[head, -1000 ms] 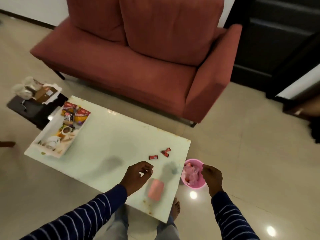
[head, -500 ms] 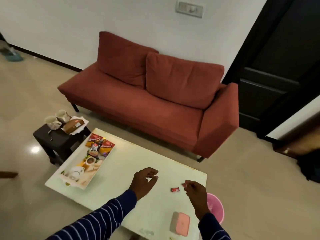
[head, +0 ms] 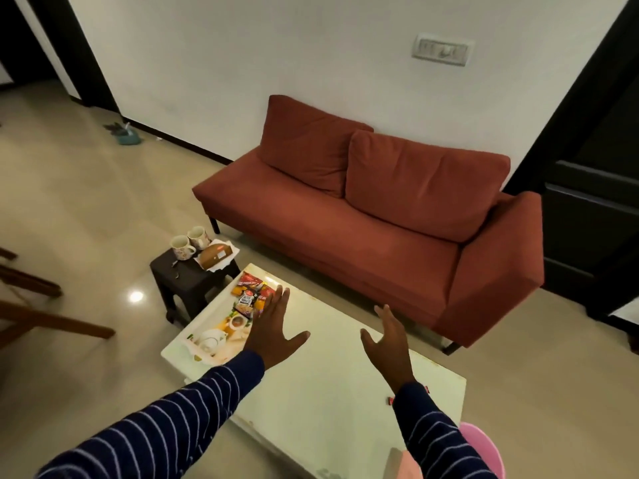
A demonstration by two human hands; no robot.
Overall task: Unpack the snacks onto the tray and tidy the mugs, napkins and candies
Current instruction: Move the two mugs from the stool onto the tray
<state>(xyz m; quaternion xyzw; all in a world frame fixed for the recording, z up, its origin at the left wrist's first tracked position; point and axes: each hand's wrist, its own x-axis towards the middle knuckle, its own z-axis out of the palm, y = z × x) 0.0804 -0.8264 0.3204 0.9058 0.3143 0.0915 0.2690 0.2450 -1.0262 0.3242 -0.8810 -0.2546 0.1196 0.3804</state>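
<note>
Both hands empty and spread flat above the white coffee table (head: 332, 385) — left hand (head: 273, 328) fingers splayed, reaching out over the near edge of the tray (head: 193, 350); right hand (head: 389, 344) likewise unclenched, gripping nothing, well apart from the left. Snack packets (head: 250, 293) lying at the tray's far end, printed teapot pattern showing on the bare part. Two ceramic mugs (head: 189, 243) standing side by side on the dark stool (head: 188, 281) next to the table, a brown box on white napkins (head: 218, 255) just beside them. Small red candies (head: 390, 400) near the table's right edge, partly hidden behind the right sleeve. Pink bin (head: 484, 451) at the lower right corner.

Likely handling: packets light, crinkly, slippery — best pinched at a sealed edge rather than squeezed across the middle. Mugs heavier and breakable; safest taken by the handle or around the body, one per hand. Napkins soft and flimsy, apt to slide from under the box. Candies tiny, needing a fingertip pinch.
</note>
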